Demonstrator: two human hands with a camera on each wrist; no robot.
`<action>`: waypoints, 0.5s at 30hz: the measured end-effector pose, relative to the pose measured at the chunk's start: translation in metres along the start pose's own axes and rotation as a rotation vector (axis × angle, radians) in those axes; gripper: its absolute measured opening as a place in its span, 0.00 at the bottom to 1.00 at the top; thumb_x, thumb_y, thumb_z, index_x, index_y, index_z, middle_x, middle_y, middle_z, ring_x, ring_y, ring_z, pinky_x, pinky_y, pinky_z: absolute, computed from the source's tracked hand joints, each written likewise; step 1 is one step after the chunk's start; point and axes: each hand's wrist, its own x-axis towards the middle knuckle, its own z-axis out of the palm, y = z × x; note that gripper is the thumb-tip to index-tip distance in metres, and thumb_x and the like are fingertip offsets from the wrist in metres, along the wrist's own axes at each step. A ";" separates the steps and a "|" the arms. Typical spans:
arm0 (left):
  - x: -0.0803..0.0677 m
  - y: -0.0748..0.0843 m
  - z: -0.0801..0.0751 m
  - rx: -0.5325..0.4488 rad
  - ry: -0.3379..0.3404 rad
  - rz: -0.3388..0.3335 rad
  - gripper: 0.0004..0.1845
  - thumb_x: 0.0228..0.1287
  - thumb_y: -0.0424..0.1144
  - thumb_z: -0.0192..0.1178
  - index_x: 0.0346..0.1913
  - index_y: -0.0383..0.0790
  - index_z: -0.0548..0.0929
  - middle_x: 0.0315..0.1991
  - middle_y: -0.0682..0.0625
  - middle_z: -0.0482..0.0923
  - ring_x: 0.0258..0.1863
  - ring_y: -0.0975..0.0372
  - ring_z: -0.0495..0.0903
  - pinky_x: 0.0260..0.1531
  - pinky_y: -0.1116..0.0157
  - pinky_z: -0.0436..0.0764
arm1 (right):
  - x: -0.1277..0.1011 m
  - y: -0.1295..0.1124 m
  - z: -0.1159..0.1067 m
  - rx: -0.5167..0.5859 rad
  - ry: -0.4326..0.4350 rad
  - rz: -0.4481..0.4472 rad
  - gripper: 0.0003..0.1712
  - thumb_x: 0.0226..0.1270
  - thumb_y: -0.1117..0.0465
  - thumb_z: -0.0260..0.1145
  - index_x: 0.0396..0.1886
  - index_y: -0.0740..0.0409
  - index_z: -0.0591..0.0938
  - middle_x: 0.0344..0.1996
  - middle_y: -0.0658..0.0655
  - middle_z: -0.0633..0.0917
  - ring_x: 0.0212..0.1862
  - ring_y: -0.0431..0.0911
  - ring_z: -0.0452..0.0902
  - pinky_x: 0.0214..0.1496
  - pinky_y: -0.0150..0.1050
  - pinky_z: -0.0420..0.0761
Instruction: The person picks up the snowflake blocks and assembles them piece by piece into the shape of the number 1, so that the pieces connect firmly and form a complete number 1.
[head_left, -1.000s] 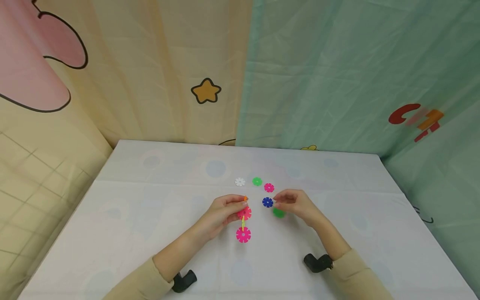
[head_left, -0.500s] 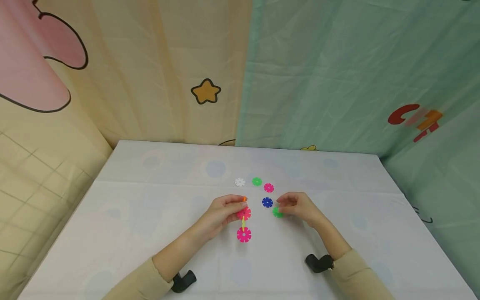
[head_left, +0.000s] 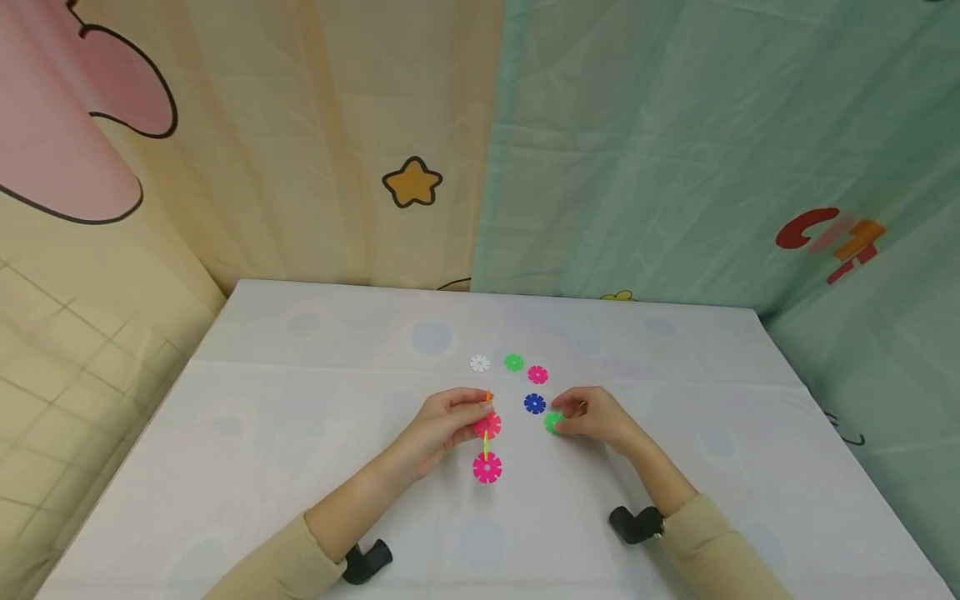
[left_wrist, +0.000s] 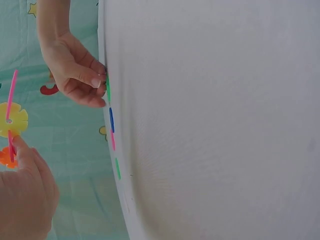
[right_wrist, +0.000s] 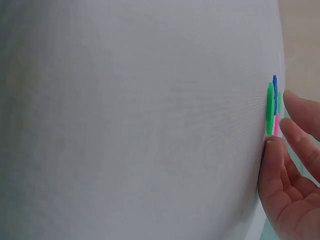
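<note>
Right hand has lowered — touching a thin, notched green disc.

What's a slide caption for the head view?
Left hand holds a chain of interlocked notched discs; right hand at a green disc beside a blue one.

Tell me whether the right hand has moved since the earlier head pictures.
Yes: against the unmoved blue disc, the right hand has shifted slightly down the picture.
</note>
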 end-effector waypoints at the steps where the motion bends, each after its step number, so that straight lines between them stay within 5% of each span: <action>1: 0.000 0.000 0.000 0.000 0.000 0.000 0.22 0.62 0.36 0.60 0.56 0.26 0.72 0.41 0.47 0.79 0.35 0.64 0.79 0.38 0.71 0.80 | 0.000 0.000 0.001 -0.013 0.002 0.002 0.16 0.46 0.69 0.73 0.38 0.67 0.82 0.25 0.54 0.75 0.29 0.45 0.69 0.28 0.34 0.72; 15: -0.002 0.001 -0.001 0.019 -0.015 0.027 0.23 0.62 0.37 0.60 0.56 0.27 0.72 0.39 0.48 0.80 0.36 0.64 0.80 0.40 0.70 0.79 | 0.002 -0.009 0.006 -0.172 0.022 0.061 0.15 0.44 0.68 0.76 0.32 0.62 0.79 0.20 0.52 0.71 0.26 0.44 0.66 0.27 0.35 0.67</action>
